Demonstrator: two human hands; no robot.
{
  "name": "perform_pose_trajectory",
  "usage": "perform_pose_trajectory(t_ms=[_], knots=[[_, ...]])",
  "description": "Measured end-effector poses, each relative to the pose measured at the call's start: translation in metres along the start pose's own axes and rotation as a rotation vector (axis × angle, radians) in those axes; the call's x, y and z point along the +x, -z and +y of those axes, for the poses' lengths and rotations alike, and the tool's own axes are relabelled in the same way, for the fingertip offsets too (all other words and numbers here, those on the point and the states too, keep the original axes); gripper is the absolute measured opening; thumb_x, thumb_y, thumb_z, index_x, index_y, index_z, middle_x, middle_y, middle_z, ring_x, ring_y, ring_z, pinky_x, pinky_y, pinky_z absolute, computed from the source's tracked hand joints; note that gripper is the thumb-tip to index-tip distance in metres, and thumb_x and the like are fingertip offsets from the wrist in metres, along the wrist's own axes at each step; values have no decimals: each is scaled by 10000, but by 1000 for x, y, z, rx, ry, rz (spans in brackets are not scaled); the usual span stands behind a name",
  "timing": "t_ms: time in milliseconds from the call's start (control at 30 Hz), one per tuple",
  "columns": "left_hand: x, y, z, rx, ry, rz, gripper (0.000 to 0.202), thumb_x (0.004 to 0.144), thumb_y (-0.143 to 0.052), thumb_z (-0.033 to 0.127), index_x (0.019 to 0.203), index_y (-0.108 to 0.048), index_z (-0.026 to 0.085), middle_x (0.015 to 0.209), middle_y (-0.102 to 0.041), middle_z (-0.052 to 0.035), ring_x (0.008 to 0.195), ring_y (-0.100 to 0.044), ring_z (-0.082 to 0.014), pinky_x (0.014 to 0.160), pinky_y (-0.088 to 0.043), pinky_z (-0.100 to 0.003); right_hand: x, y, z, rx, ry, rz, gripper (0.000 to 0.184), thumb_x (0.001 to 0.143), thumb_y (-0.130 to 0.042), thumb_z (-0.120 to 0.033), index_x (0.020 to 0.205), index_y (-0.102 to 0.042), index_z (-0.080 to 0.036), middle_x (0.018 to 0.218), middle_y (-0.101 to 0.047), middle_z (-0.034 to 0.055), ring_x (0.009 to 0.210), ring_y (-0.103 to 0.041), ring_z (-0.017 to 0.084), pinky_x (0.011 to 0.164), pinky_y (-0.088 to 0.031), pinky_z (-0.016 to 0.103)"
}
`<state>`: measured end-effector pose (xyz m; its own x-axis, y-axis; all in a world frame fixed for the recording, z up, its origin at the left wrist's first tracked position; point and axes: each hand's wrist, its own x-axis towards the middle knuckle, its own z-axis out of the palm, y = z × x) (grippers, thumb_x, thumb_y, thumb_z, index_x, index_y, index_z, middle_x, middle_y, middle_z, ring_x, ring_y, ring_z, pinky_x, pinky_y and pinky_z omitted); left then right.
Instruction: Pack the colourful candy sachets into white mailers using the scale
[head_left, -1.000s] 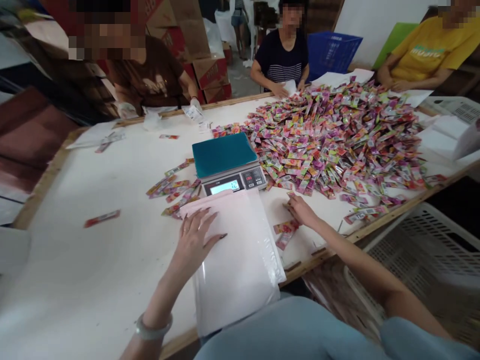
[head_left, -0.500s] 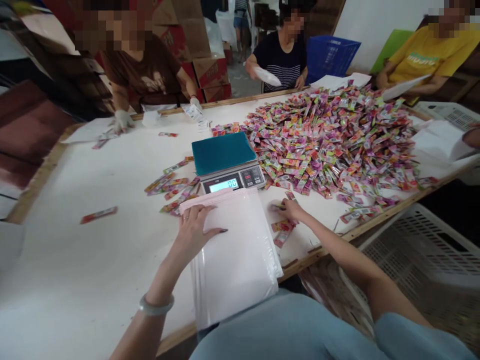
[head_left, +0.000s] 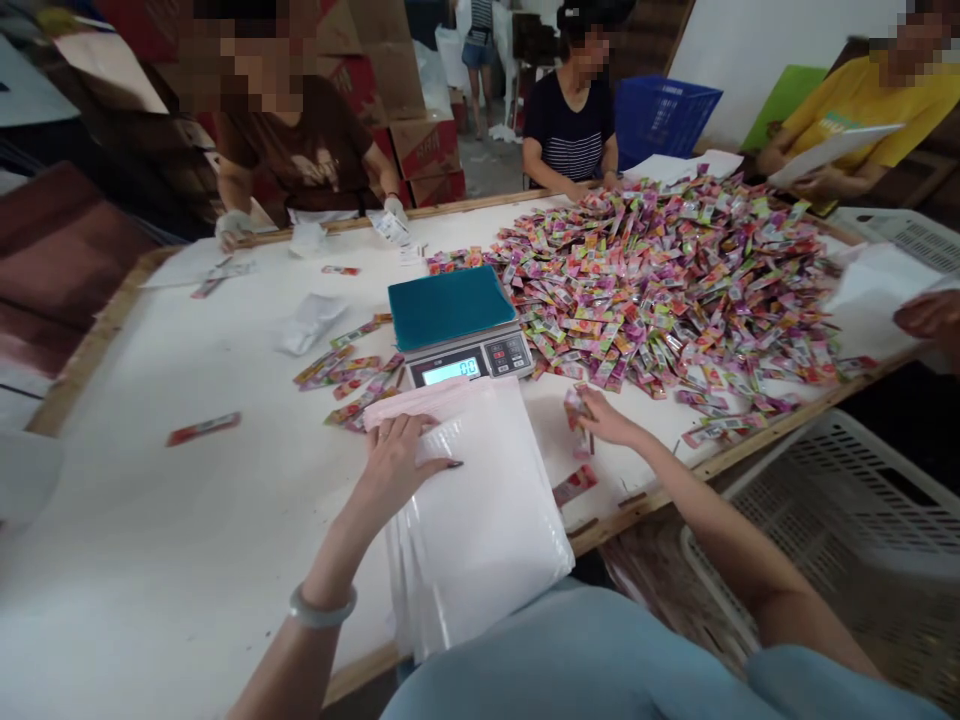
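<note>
The left hand (head_left: 401, 455) lies palm down on the upper end of a stack of white padded mailers (head_left: 480, 520); its fingers (head_left: 439, 462) are spread flat and close on nothing. The stack sits on the white table (head_left: 187, 540) directly before the person, long axis running from the near table edge toward the scale, pink-edged opening end pointing away from the person, near end overhanging the edge above the lap.

The right hand (head_left: 604, 420) is just right of the stack, fingers pinched together on a few candy sachets (head_left: 576, 412) lifted off the table; the sachets stand roughly upright, long axis near vertical. One more loose sachet (head_left: 576, 484) lies flat below that hand, near the table edge, tilted diagonally.

A digital scale (head_left: 457, 325) with a teal platform stands just beyond the far end of the mailers, its lit display facing the person. A small cluster of sachets (head_left: 349, 375) lies left of the scale. A large heap of colourful sachets (head_left: 660, 280) covers the right far part of the table, reaching close to the right hand. A single red sachet (head_left: 202, 429) lies apart at the left. A white plastic crate (head_left: 847, 500) stands below the table edge at right. Other people sit along the far side; another person's hand (head_left: 930, 318) shows at the right edge.
</note>
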<state>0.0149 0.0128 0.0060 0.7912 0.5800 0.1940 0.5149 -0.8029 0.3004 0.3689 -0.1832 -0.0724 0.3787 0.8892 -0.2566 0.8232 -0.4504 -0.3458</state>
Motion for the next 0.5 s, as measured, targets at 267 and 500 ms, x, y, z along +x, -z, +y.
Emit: perform_pose_trajectory(t_ms=[267,500], knots=[[5,16,8,79,-68,-44,268,1040,-542,416,1035,-715,212,1172,-722,-131,1069,-658,-313,1127,-306,-613,24,10,34,45,-275,30,432,990,-575,-401,1267,-525,-73,967,-680,167,873,-645,250,747,-512,322],[9,27,7,-43,-126,-155,277,1057,-445,344,992,-673,201,1111,-742,-96,1052,-679,-275,1072,-372,-492,-48,-19,-21,148,189,-236,322,796,-773,-257,1095,-676,-190,1376,-595,120,1288,-559,264,1022,-481,327]])
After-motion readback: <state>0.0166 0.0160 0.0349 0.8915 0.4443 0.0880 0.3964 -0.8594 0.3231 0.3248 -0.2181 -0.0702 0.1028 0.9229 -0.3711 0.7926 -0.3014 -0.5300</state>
